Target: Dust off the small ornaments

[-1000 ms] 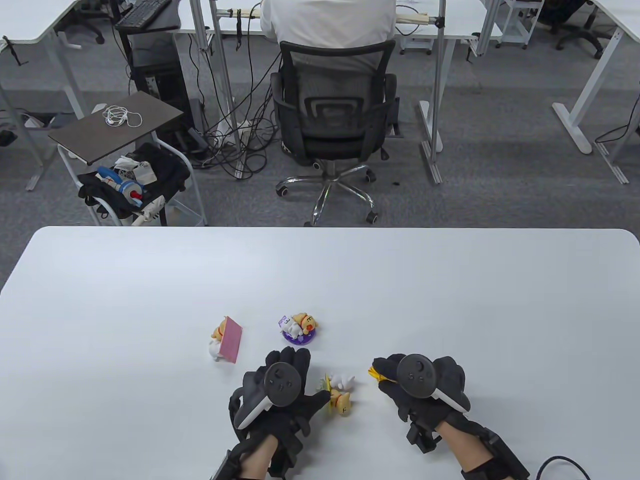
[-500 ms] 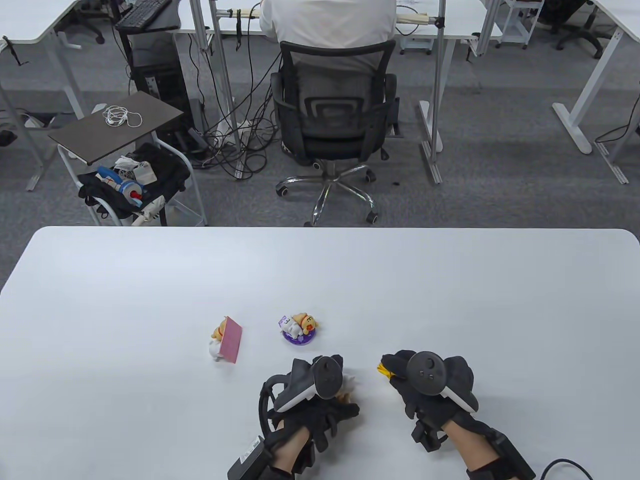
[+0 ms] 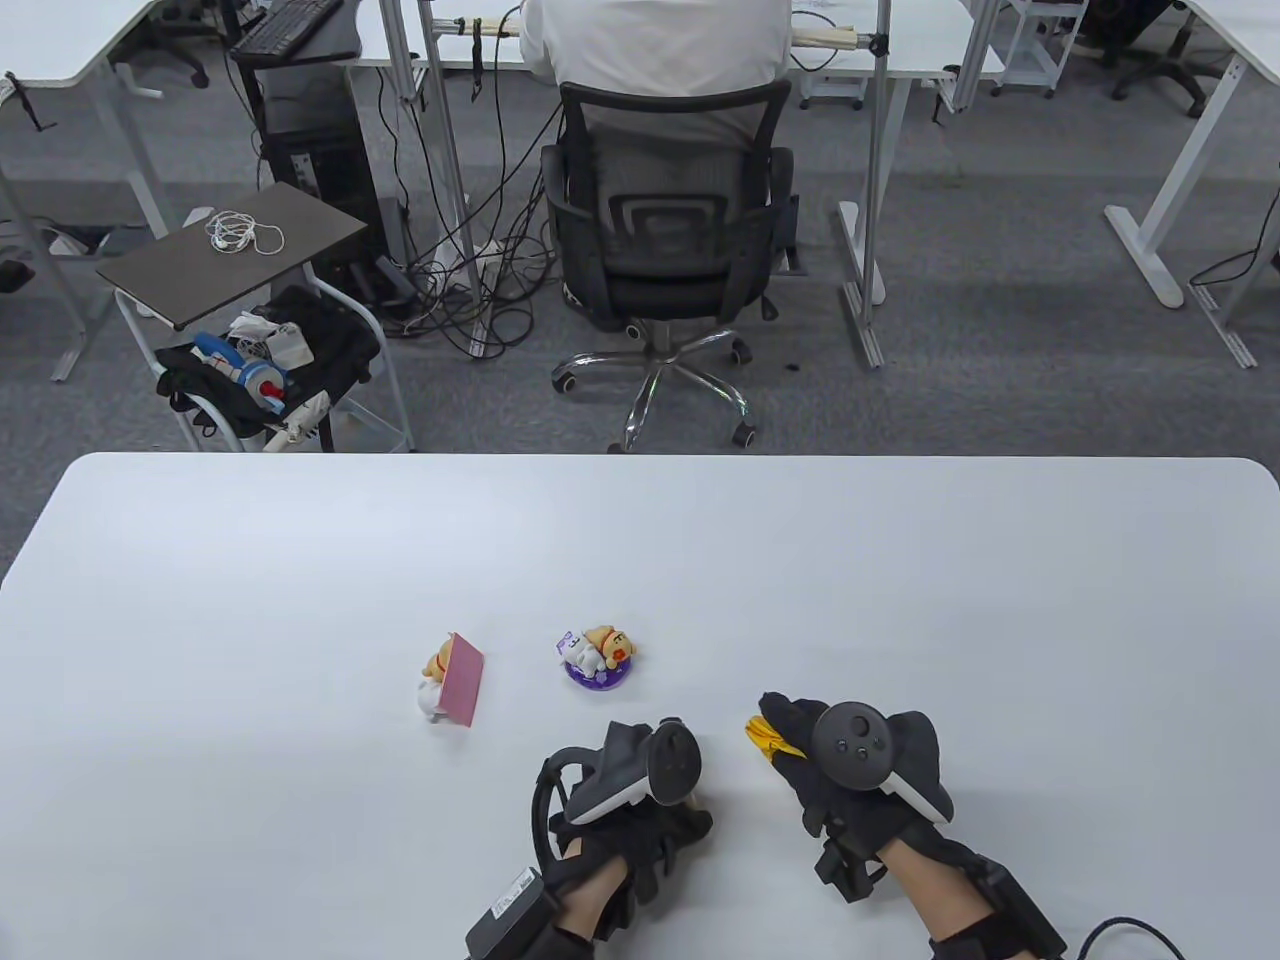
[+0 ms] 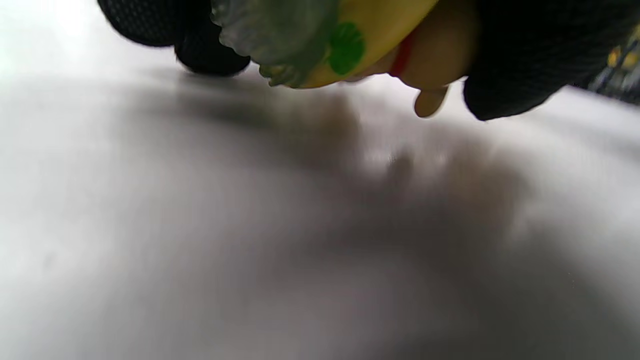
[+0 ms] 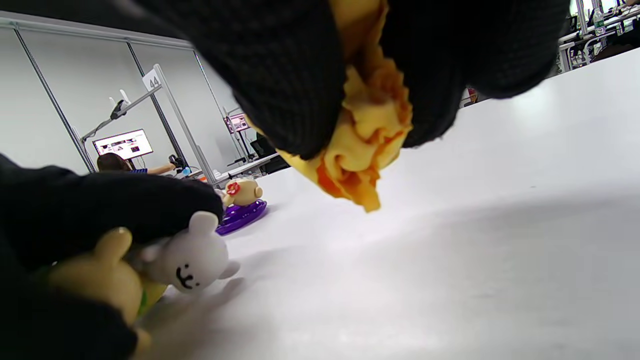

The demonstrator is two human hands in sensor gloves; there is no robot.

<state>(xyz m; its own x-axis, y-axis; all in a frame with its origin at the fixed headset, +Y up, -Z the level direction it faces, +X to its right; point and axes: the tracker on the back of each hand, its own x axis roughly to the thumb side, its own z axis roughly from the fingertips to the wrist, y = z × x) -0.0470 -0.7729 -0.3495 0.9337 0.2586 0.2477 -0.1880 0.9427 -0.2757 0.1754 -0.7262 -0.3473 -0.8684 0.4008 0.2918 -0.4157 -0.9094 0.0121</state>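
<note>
Low in the middle of the table view, the left hand grips a little yellow and white animal toy above the white table. Just right of it, the right hand squeezes a bunched yellow cloth.

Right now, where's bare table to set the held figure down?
Bare: the far half of the table beyond the pink-card figure and purple-base figure, plus both outer sides. Crowded: the near centre, around the left hand and right hand.
</note>
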